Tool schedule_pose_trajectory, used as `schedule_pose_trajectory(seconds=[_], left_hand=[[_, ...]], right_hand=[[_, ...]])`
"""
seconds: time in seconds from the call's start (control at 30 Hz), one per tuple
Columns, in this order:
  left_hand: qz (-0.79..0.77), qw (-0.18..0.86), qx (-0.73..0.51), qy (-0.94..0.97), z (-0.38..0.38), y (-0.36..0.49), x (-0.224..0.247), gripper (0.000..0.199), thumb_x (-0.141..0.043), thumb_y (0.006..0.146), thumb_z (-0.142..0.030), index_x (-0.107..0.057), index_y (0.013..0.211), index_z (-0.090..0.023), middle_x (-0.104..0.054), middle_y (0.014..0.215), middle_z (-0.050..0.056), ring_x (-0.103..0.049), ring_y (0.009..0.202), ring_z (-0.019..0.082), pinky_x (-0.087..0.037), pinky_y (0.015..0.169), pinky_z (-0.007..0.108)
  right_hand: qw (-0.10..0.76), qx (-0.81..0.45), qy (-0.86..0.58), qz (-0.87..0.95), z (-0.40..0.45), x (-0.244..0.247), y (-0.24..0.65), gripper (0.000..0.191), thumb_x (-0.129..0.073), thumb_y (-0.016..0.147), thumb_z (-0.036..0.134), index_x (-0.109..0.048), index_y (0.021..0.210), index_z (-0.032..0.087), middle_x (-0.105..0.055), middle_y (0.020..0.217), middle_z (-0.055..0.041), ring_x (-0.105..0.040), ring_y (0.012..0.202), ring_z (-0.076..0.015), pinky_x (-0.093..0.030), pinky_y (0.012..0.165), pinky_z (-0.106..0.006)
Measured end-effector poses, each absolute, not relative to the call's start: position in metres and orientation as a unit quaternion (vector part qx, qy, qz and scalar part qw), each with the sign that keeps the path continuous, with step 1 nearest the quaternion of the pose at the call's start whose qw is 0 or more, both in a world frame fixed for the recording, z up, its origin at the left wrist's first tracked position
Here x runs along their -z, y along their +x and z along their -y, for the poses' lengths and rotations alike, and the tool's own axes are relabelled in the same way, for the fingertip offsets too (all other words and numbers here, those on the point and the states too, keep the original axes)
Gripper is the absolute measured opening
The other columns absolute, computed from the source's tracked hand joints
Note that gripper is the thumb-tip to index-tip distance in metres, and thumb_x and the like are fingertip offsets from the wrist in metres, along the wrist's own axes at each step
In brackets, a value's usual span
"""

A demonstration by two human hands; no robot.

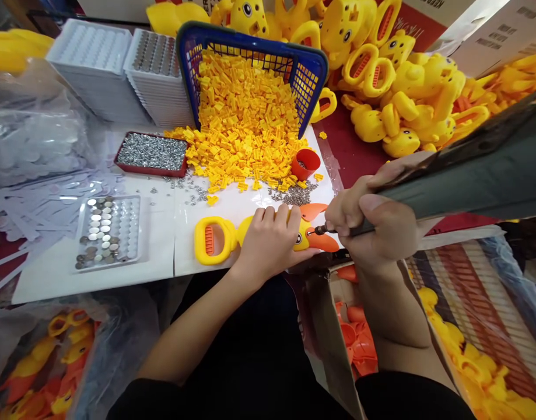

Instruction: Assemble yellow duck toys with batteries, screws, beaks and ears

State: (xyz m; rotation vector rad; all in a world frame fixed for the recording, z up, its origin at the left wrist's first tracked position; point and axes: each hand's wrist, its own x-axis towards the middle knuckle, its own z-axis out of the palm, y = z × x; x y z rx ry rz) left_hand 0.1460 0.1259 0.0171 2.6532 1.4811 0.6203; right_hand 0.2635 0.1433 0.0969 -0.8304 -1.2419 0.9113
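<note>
A yellow duck toy (210, 240) with a loop handle, a printed eye and an orange beak (323, 242) lies on its side at the table's front edge. My left hand (270, 236) is closed over its body and presses it down. In my right hand (372, 216) is a power screwdriver (464, 169), its long dark body slanting up to the right. The thin bit meets the toy at the base of the beak, between the two orange halves. Whether a screw sits under the tip is too small to tell.
Behind the toy stand a blue basket (252, 41) spilling small yellow parts (245, 116), a red cup (305, 164), loose screws (294, 193) and a tray of metal pieces (151, 153). Button cells fill part of a plastic tray (108, 233). An open carton (329, 326) with orange beaks is below.
</note>
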Motion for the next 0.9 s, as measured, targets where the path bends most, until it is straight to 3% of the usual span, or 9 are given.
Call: schedule_pose_trajectory(seconds=[0.13,0.27,0.33,0.43,0.5,0.57,0.63,0.77,0.9], left_hand=[[-0.485,0.018,-0.191,0.853,-0.124,0.148,-0.02,0.08,-0.058,0.083,-0.077,-0.063,0.119,-0.006,-0.067,0.098,0.014,-0.062,0.084,0.03,-0.045,0.073,0.041],[-0.488,0.004,-0.184,0.853,-0.12,0.154,-0.018,0.082,-0.065,0.082,-0.072,-0.06,0.128,-0.004,-0.068,0.104,0.015,-0.063,0.088,0.031,-0.047,0.075,0.041],[-0.503,0.009,-0.19,0.843,-0.118,0.157,-0.016,0.085,-0.062,0.084,-0.073,-0.058,0.132,-0.003,-0.069,0.108,0.018,-0.065,0.091,0.031,-0.049,0.078,0.041],[-0.505,0.007,-0.235,0.831,-0.115,0.152,-0.012,0.089,-0.051,0.087,-0.077,-0.056,0.136,-0.002,-0.068,0.125,0.023,-0.065,0.109,0.034,-0.051,0.09,0.043],[-0.486,-0.01,-0.27,0.831,-0.115,0.136,-0.011,0.074,-0.046,0.096,-0.066,-0.059,0.134,-0.004,-0.066,0.133,0.023,-0.061,0.121,0.033,-0.049,0.1,0.042],[-0.499,-0.027,-0.283,0.819,-0.117,0.108,-0.011,0.046,-0.043,0.104,-0.044,-0.065,0.128,-0.01,-0.071,0.126,0.018,-0.062,0.119,0.029,-0.05,0.101,0.042],[-0.575,-0.046,-0.269,0.771,-0.121,0.069,-0.012,0.034,-0.042,0.104,-0.025,-0.072,0.116,-0.014,-0.074,0.113,0.015,-0.065,0.106,0.028,-0.054,0.093,0.043],[-0.745,-0.073,-0.199,0.632,-0.134,-0.003,-0.003,0.029,-0.051,0.094,-0.021,-0.078,0.097,-0.012,-0.072,0.102,0.02,-0.061,0.097,0.037,-0.054,0.082,0.052],[-0.763,-0.051,-0.193,0.615,-0.144,-0.032,0.011,0.035,-0.044,0.09,-0.015,-0.076,0.079,-0.016,-0.068,0.096,0.02,-0.059,0.096,0.037,-0.054,0.08,0.052]], right_hand=[[0.616,-0.435,-0.354,0.554,-0.146,-0.089,0.266,0.022,-0.067,0.074,0.02,-0.049,0.084,0.028,-0.043,0.045,0.0136,-0.03,0.029,-0.0087,-0.033,0.034,-0.025],[0.621,-0.47,-0.327,0.536,-0.147,-0.092,0.273,0.019,-0.067,0.07,0.02,-0.055,0.083,0.027,-0.042,0.041,0.0133,-0.028,0.027,-0.0075,-0.029,0.031,-0.023],[0.621,-0.485,-0.329,0.52,-0.146,-0.098,0.276,0.018,-0.066,0.068,0.016,-0.059,0.082,0.026,-0.047,0.042,0.0116,-0.033,0.029,-0.0084,-0.034,0.032,-0.023],[0.652,-0.478,-0.323,0.493,-0.143,-0.108,0.284,0.023,-0.063,0.064,0.01,-0.067,0.079,0.026,-0.051,0.044,0.0094,-0.038,0.032,-0.0091,-0.039,0.035,-0.025],[0.693,-0.453,-0.306,0.47,-0.141,-0.11,0.292,0.027,-0.06,0.06,0.009,-0.071,0.077,0.027,-0.049,0.043,0.0086,-0.034,0.029,-0.0091,-0.034,0.032,-0.026],[0.711,-0.439,-0.298,0.462,-0.141,-0.108,0.303,0.029,-0.06,0.057,0.011,-0.072,0.076,0.029,-0.047,0.041,0.0078,-0.031,0.027,-0.0104,-0.029,0.028,-0.028],[0.703,-0.44,-0.303,0.469,-0.141,-0.103,0.313,0.028,-0.061,0.055,0.011,-0.072,0.074,0.029,-0.044,0.039,0.0076,-0.029,0.024,-0.0113,-0.026,0.027,-0.029],[0.695,-0.444,-0.289,0.485,-0.14,-0.093,0.316,0.029,-0.059,0.055,0.009,-0.072,0.073,0.028,-0.045,0.038,0.0073,-0.027,0.022,-0.012,-0.025,0.024,-0.029],[0.69,-0.454,-0.278,0.49,-0.14,-0.093,0.299,0.023,-0.062,0.057,0.011,-0.07,0.074,0.025,-0.045,0.037,0.0076,-0.028,0.02,-0.012,-0.029,0.024,-0.029]])
